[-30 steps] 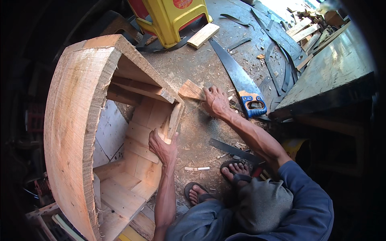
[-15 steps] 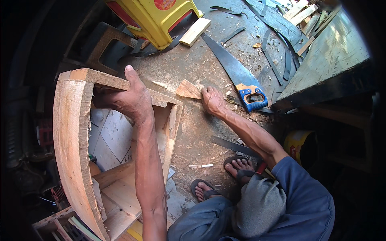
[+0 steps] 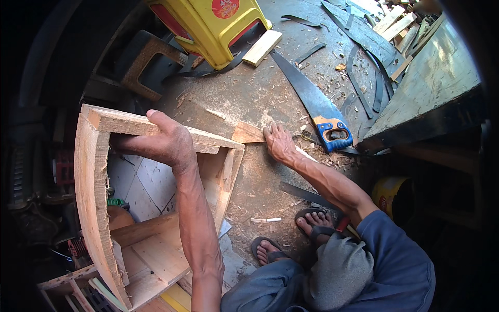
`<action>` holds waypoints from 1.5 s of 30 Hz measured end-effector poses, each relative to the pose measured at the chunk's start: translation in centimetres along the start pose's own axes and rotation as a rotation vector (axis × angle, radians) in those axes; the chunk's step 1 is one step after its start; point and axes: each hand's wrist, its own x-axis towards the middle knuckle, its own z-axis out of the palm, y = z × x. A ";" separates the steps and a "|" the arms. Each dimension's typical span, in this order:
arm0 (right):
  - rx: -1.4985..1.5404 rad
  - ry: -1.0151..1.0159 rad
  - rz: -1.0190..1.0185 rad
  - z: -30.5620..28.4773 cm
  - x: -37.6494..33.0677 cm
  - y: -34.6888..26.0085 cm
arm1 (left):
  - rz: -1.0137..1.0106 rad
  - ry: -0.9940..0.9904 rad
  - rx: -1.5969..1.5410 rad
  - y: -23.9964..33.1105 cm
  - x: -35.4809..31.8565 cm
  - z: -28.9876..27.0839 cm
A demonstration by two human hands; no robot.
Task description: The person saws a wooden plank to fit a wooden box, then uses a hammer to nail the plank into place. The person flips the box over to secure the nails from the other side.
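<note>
A rough, unpainted wooden box frame [image 3: 92,197] stands at the left, with its open side toward me. My left hand [image 3: 166,143] is closed over its upper rail, thumb on top and fingers hidden inside the frame. To the right of the frame's corner, a small wedge-shaped wooden offcut [image 3: 247,132] lies low by the floor. My right hand [image 3: 280,143] is closed on the offcut's right end; its fingertips are partly hidden. Beyond that hand rests a handsaw [image 3: 306,96] with a blue and orange handle.
A yellow plastic stool [image 3: 218,36] stands at the far side beside a pale wood block [image 3: 262,48]. Black strips [image 3: 358,78] and wood shavings litter the floor. A dark-edged bench [image 3: 431,88] bounds the right. Near my sandalled feet lies a metal blade [image 3: 304,193].
The whole view has shifted slightly. My left hand has slid a little left along the rail. My right hand and the offcut have come slightly nearer.
</note>
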 end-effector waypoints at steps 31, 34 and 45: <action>-0.129 0.112 0.140 -1.0 -13.9 8.2 | -0.162 -0.389 -0.034 -6.9 -14.3 -11.7; -0.175 0.107 0.116 -1.1 -13.6 6.4 | -0.277 -0.615 0.107 -11.8 -22.8 -14.7; 0.405 -0.160 0.131 -7.5 -15.6 1.6 | -0.250 -0.604 0.345 -13.1 -28.5 -13.7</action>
